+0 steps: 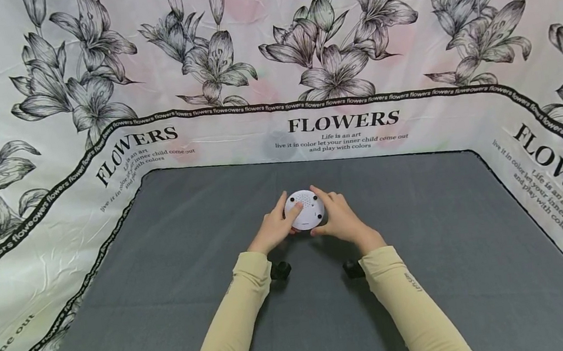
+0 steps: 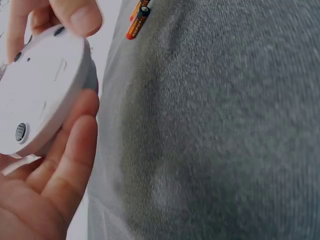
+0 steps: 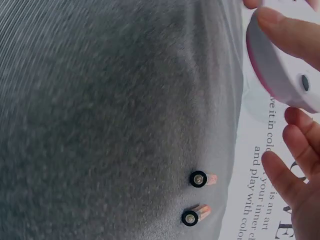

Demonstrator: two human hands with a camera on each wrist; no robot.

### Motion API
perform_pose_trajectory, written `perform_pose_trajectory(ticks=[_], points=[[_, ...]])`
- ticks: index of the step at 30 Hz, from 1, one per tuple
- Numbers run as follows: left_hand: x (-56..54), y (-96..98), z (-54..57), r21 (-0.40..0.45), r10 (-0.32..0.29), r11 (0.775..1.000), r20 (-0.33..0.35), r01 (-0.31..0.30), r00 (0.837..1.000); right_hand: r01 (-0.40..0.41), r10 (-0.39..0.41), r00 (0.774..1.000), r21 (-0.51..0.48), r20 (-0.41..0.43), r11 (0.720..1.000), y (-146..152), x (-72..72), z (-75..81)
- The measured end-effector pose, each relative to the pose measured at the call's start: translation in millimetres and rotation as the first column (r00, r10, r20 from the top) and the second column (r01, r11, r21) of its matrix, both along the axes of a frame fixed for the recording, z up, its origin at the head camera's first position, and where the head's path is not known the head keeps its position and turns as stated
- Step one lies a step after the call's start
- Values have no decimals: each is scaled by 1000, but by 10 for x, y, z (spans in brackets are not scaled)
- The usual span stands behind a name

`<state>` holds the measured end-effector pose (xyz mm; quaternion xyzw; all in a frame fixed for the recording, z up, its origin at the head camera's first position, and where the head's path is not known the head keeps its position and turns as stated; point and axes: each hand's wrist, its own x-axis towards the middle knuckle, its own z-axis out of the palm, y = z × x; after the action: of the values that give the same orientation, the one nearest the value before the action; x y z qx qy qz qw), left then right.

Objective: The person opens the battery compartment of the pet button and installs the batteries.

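A round white device (image 1: pixel 306 218) with small dark feet and a cluster of tiny holes on its face is held between both hands above the grey cloth. My left hand (image 1: pixel 274 230) grips its left side, the thumb lying across the face. On the opposite side my right hand (image 1: pixel 341 221) holds the rim, index finger at the far edge and thumb at the near edge. In the left wrist view, curled fingers (image 2: pixel 75 150) support the device from below, where a thin white strip shows. The right wrist view shows a pink band round the device's side (image 3: pixel 257 70).
Two batteries, one battery (image 3: pixel 204 178) beside another battery (image 3: pixel 196 215), lie on the grey cloth (image 1: pixel 200 328); the right hand's side hides them in the head view. A flower-printed white sheet (image 1: pixel 249 132) rises behind and at both sides. Dark cameras sit at both wrists.
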<state>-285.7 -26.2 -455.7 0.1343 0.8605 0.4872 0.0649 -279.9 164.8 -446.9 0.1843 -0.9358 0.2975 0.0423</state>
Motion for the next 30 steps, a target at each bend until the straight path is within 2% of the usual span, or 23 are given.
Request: perform_pose_trajectory(ticks=[7,11,18,24,30], points=[[24,-68,1,16,-132,991,-41,133,990,-14,19,996,61,-82,998,9,31,24],[25,-105,-25,36,-182,982,-51,184,982,-27,31,997,58,-75,998,32,37,30],[17,-125,-84,-17,-186,983,-128,185,974,-60,59,998,19,31,998,60,65,32],[37,-119,-167,34,-203,977,-135,209,970,-68,65,992,24,107,997,51,111,14],[48,-119,-243,101,-222,967,-125,235,967,-83,80,990,21,118,996,59,124,-27]])
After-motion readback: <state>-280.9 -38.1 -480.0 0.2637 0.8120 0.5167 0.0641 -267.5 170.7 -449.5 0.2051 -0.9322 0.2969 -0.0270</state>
